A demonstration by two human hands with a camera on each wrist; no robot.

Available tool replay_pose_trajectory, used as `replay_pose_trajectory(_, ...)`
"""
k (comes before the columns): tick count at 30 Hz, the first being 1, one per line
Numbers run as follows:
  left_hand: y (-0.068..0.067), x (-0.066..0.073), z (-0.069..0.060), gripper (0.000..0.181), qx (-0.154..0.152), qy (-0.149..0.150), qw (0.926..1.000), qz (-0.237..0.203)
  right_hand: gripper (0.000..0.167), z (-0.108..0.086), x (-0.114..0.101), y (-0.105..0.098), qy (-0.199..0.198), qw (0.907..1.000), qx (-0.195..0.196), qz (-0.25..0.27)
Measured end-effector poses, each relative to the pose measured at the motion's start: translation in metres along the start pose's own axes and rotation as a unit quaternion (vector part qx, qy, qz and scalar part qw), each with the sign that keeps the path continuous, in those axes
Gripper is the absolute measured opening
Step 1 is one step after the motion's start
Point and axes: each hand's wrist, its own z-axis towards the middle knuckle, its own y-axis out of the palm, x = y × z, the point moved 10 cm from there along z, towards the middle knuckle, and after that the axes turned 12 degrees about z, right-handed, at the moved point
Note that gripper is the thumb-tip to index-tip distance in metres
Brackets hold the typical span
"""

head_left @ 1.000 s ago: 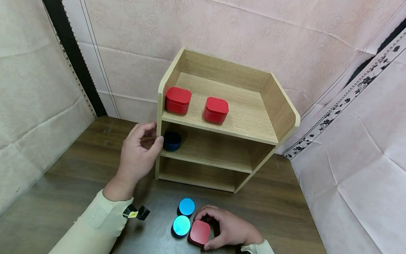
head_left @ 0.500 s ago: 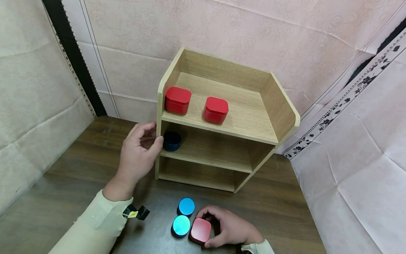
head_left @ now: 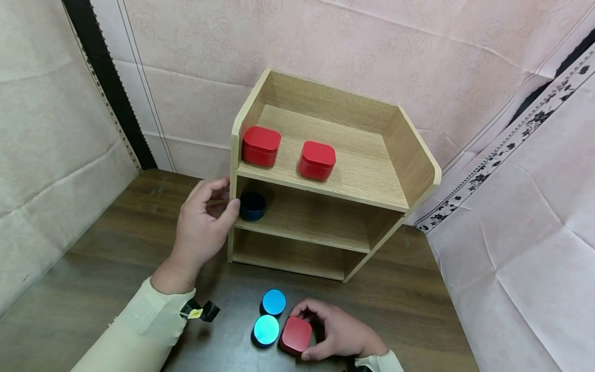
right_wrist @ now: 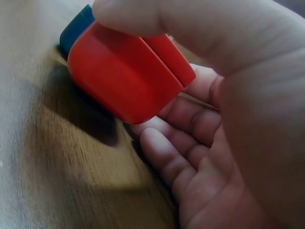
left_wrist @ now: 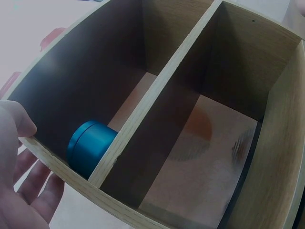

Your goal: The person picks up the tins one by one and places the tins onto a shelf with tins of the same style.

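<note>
My right hand (head_left: 341, 330) pinches a red square box with rounded corners (head_left: 296, 334) between thumb and fingers. In the right wrist view this red box (right_wrist: 124, 71) is tilted, with a shadow on the table beneath it. My left hand (head_left: 202, 222) holds the left side panel of a small wooden shelf (head_left: 321, 194), its thumb at the front edge and fingers on the outside. Beside that thumb, a dark blue round tin (head_left: 252, 206) sits on the middle level; it looks teal in the left wrist view. Two blue-topped round tins (head_left: 273, 302) stand left of the held box.
Two more red boxes (head_left: 317, 160) stand on the shelf's top level, one against the left wall. Below the middle level lies a bottom compartment (head_left: 288, 254). Pale cloth (head_left: 348, 46) hangs behind and at both sides of the brown wooden table (head_left: 409, 305).
My right hand and the red box have shifted slightly toward the shelf and to the right. The left hand, the shelf and the tins stay where they were.
</note>
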Motion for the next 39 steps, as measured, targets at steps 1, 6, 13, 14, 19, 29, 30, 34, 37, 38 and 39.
replay_pose_trajectory(1,0.000,0.000,0.000,0.041,0.000,-0.001,1.0000,0.001,0.061,0.000,0.001,-0.001,0.002,1.0000,0.000,0.001)
replay_pose_trajectory(6,0.001,-0.001,-0.001,0.041,-0.001,-0.003,1.0000,0.001,0.061,-0.002,0.004,-0.003,0.010,0.9999,0.003,-0.002)
replay_pose_trajectory(13,0.000,-0.001,-0.002,0.041,0.002,-0.003,1.0000,-0.002,0.061,-0.003,0.002,-0.006,0.017,0.9996,0.007,0.023)
replay_pose_trajectory(14,-0.001,-0.001,-0.002,0.041,0.003,-0.003,1.0000,-0.003,0.061,-0.003,0.002,-0.007,0.018,0.9994,0.007,0.027)
replay_pose_trajectory(19,-0.001,-0.001,-0.002,0.041,0.004,-0.002,1.0000,-0.008,0.061,-0.004,0.001,-0.008,0.022,0.9985,0.006,0.049)
replay_pose_trajectory(29,-0.001,-0.001,-0.001,0.041,0.006,-0.001,0.9999,-0.009,0.063,-0.008,-0.015,-0.015,-0.007,0.9985,0.022,0.050)
replay_pose_trajectory(30,-0.001,0.000,-0.001,0.041,0.005,-0.001,0.9999,-0.009,0.063,-0.009,-0.017,-0.016,-0.010,0.9985,0.024,0.047)
replay_pose_trajectory(34,-0.001,0.000,-0.001,0.041,0.004,-0.001,1.0000,-0.008,0.062,-0.012,-0.025,-0.022,-0.019,0.9985,0.036,0.036)
replay_pose_trajectory(37,-0.001,0.000,0.000,0.041,0.003,0.000,1.0000,-0.006,0.061,-0.013,-0.033,-0.026,-0.035,0.9981,0.038,0.034)
replay_pose_trajectory(38,0.000,0.000,0.000,0.041,0.002,0.000,1.0000,-0.005,0.061,-0.014,-0.036,-0.026,-0.041,0.9978,0.039,0.034)
replay_pose_trajectory(39,0.000,0.000,0.000,0.041,0.002,0.001,1.0000,-0.004,0.062,-0.014,-0.039,-0.027,-0.047,0.9974,0.040,0.036)
